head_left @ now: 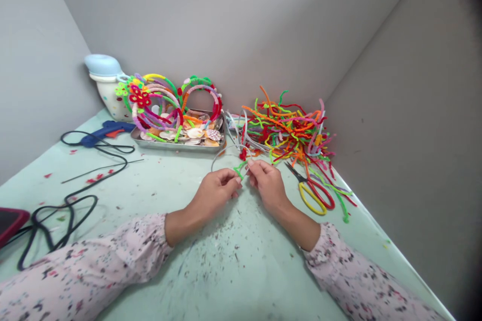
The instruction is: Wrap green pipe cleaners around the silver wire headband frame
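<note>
My left hand (216, 191) and my right hand (266, 182) meet over the middle of the pale green table (233, 266), both with fingers pinched. Between the fingertips is a short green pipe cleaner (239, 169), held against a thin grey metal headband (229, 153) that arcs away from my hands. A small red piece sits on the band near my right fingertips. Both forearms wear floral pink sleeves.
A heap of coloured pipe cleaners (289, 130) lies at the back right, with yellow-and-red scissors (314, 193) beside it. A metal tray (176, 141) holds shells and wrapped headbands. A blue glue gun (103, 132) and its black cord lie left. A white jar (107, 85) stands behind.
</note>
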A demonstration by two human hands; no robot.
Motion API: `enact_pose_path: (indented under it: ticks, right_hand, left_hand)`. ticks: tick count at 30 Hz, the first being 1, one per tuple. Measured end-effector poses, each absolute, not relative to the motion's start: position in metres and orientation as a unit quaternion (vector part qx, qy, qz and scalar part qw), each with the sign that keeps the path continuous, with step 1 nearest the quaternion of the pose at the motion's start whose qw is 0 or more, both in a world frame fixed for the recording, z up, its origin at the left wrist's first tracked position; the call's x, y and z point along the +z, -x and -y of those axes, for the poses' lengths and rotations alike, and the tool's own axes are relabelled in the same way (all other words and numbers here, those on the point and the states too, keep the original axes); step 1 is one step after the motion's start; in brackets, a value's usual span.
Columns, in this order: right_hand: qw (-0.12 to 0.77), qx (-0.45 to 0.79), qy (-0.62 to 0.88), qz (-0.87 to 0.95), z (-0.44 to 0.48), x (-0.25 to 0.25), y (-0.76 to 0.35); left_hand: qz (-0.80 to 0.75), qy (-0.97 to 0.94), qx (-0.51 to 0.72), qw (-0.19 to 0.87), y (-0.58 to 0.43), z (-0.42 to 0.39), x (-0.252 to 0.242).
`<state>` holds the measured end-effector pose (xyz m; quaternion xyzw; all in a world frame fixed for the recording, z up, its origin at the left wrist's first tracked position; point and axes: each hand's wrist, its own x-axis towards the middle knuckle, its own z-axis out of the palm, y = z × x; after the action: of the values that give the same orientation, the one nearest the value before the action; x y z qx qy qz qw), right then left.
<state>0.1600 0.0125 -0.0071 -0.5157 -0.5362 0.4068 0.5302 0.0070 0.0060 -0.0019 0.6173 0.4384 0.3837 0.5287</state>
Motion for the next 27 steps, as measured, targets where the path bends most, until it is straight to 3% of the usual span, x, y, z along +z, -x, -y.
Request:
enact_pose_path:
  ticks: [27]
  right_hand:
    - [0.519,0.417,0.496,0.557,-0.0131,-0.0081,-0.1606]
  left_hand:
    - [-0.449,-0.577,0.412,0.543,-0.0068,-0.0034,0.0002]
